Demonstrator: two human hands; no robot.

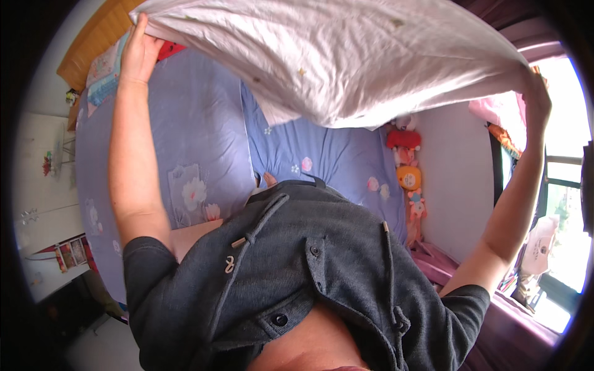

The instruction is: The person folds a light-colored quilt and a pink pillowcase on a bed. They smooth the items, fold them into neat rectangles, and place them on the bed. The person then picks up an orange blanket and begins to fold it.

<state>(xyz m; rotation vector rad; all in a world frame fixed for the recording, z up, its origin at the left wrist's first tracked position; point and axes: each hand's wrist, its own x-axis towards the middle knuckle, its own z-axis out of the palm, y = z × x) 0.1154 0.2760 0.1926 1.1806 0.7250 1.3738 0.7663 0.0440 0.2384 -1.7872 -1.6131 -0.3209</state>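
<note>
A pale pinkish-white cloth sheet (325, 60) with small scattered prints is stretched between my raised hands at the top of the view. At the upper left, my left hand (141, 51) grips one corner of it. The opposite side is held in my right hand (537, 99), near the bright window. Between the hands the sheet sags in wrinkled folds, and its far edge runs out of view. Below it lies a blue-violet floral bed sheet (195, 134), partly hidden by the cloth and by my body.
Soft toys (408, 178) line the bed's right edge beside a pale wall (450, 171). Pillows (103, 69) lie near the wooden headboard (83, 51) at upper left. A window (564, 199) with bags and clutter is at right. White cabinets (46, 185) stand at left.
</note>
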